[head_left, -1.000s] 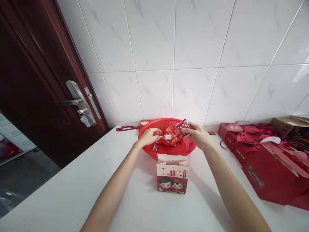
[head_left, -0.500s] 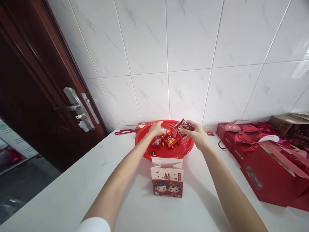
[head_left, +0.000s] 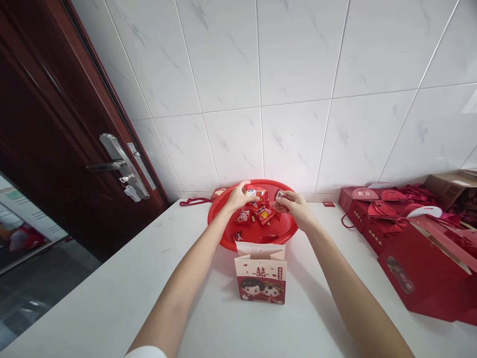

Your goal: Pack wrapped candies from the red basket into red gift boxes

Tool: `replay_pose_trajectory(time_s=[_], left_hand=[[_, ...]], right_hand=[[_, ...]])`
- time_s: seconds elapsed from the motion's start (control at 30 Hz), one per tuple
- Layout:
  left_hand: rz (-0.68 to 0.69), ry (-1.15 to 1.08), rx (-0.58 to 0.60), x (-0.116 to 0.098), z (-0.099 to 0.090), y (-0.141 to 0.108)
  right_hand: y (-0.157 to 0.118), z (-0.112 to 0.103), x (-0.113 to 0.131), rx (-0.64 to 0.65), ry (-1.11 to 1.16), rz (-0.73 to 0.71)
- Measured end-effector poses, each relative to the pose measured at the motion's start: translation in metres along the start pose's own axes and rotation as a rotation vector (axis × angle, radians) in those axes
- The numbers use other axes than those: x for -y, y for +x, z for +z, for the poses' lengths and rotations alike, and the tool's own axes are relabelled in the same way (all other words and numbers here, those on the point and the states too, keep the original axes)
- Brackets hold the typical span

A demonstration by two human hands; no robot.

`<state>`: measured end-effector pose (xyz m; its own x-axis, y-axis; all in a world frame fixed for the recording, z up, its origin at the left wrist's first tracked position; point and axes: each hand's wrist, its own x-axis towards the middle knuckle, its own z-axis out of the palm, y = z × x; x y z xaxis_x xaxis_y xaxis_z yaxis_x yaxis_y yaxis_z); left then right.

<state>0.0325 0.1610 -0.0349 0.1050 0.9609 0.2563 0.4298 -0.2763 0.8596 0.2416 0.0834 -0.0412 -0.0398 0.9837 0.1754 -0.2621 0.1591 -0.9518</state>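
Note:
A red plastic basket (head_left: 215,219) holds several wrapped snacks, among them a red packet (head_left: 265,216) near its middle. My left hand (head_left: 237,198) is over the basket's left side, its thumb and fingers closed on a colourful snack packet (head_left: 255,192). At the right side, my right hand (head_left: 296,208) pinches a small wrapped sweet (head_left: 280,194), partly hidden by the fingers. Another red packet (head_left: 270,238) lies at the basket's near side. In front stands an upright cream-and-red gift box (head_left: 262,282) with two cartoon figures, its top open.
Red gift boxes (head_left: 428,273) crowd the right side of the white table (head_left: 179,258), with a brown carton (head_left: 449,186) behind. A small red packet (head_left: 328,204) lies near the tiled wall. A dark door (head_left: 74,124) is at left.
The dark red packet has left my right hand, which now pinches a smaller sweet. A red packet now shows at the basket's near side. My left hand has shifted slightly.

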Motion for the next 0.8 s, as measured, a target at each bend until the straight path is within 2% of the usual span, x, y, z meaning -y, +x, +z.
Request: replay_pose_trajectory(time_s=[0.27, 0.47, 0.57, 0.67, 0.8], left_hand=[[0.142, -0.104, 0.061, -0.013, 0.013, -0.003], [0.287, -0.187, 0.034, -0.028, 0.02, -0.006], [0.313, -0.321, -0.02, -0.04, 0.023, -0.019], [0.255, -0.477, -0.051, -0.051, 0.021, -0.038], [0.227, -0.487, -0.035, -0.057, 0.005, -0.067]], right_hand=[[0.005, 0.004, -0.008, -0.074, 0.138, 0.027], [-0.002, 0.015, -0.008, -0.004, 0.169, 0.052], [-0.007, 0.022, 0.0, 0.05, 0.166, 0.031], [-0.015, 0.025, 0.014, 0.101, 0.141, -0.053], [-0.025, 0.021, 0.036, 0.129, 0.014, -0.171]])
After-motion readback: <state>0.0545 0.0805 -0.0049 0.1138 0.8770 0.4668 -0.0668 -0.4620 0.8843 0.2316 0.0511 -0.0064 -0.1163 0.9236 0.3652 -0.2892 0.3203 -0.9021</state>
